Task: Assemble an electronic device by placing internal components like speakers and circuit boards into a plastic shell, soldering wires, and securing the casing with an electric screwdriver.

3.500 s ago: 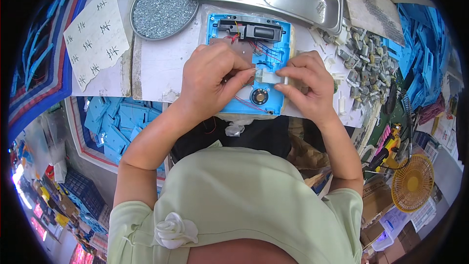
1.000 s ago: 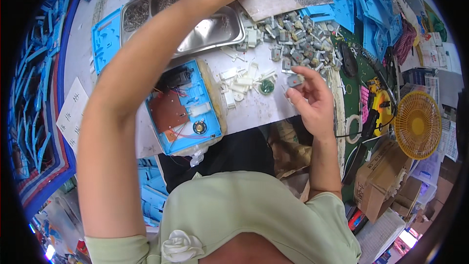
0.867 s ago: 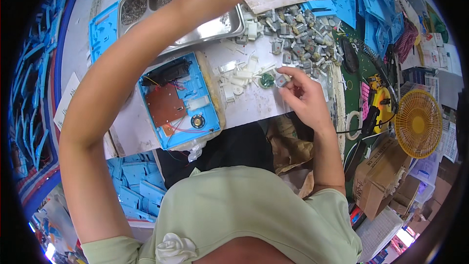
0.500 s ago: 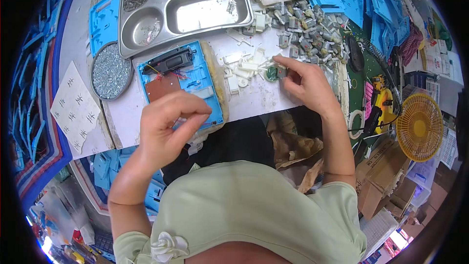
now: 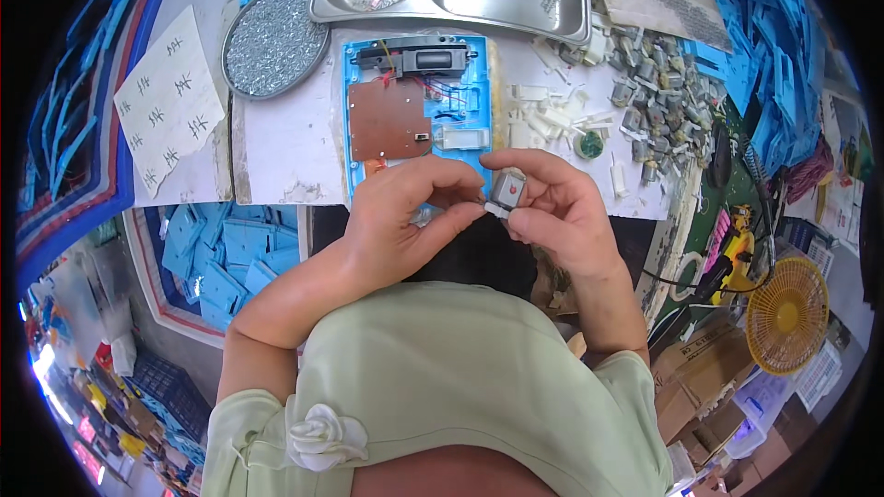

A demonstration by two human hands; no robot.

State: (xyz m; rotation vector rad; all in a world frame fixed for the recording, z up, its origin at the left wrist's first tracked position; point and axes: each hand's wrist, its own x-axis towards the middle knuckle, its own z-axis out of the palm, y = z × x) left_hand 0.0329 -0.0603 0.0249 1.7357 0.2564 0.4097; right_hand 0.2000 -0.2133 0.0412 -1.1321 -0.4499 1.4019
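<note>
In front of my body, over the table's near edge, my right hand (image 5: 562, 216) grips a small silver metal motor (image 5: 508, 188) between thumb and fingers. A small white plastic piece (image 5: 497, 210) sits at the motor's lower end. My left hand (image 5: 410, 212) meets it there, thumb and forefinger pinched together; what they hold is too small to make out. Just beyond the hands lies an open blue plastic housing (image 5: 479, 83), holding a brown board (image 5: 387, 120), a black module (image 5: 433, 60), thin wires and a white block (image 5: 462, 138). My left hand partly covers its near edge.
Right of the housing are white plastic parts (image 5: 552, 115), a green round piece (image 5: 587, 144) and a heap of small motors (image 5: 668, 83). Behind stands a metal compartment tray (image 5: 451, 20); a dish of screws (image 5: 274, 41) sits left. A yellow fan (image 5: 787, 313) is far right.
My right hand has drawn back from the parts pile with a motor, and my left hand has moved right to meet it. The view has shifted, showing the table further left.
</note>
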